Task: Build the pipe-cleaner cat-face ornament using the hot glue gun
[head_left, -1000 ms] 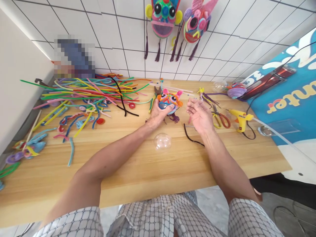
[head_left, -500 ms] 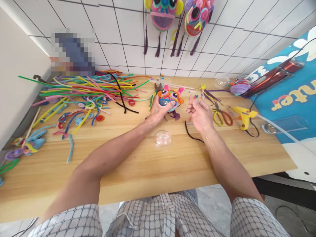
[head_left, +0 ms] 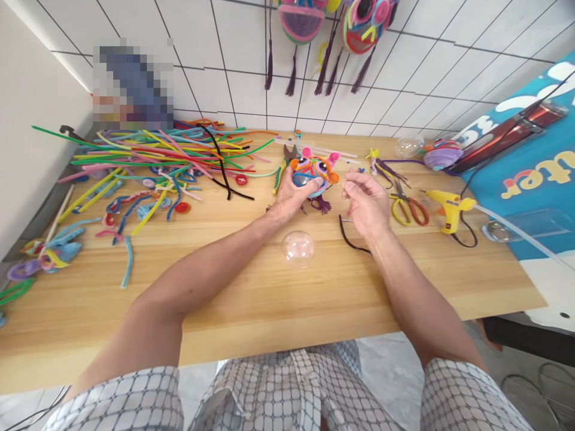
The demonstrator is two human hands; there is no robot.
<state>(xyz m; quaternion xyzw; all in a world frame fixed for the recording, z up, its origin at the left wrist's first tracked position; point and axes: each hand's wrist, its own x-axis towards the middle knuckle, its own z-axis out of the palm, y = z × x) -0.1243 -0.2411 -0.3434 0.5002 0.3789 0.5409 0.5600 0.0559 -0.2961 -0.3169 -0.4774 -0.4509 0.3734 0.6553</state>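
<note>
My left hand is wrapped round a colourful animal-head ornament with pink ears, big eyes, orange curls and a purple tassel below. To its right, my right hand is raised over the table with thumb and fingers pinched together; whatever is between the fingertips is too small to make out. A clear plastic half-ball lies on the table in front of the hands. Beside the right wrist is a black pipe cleaner. Pliers lie just behind my left hand.
Many coloured pipe cleaners are heaped at the back left, with red buttons near them. On the right lie scissors, a yellow glue gun and a purple wound ball. Finished heads with tassels hang on the tiled wall.
The view has tilted slightly, so the table sits a little higher in the picture. Both hands keep nearly the same place, the left still on the ornament; the right fingers have shifted slightly.
</note>
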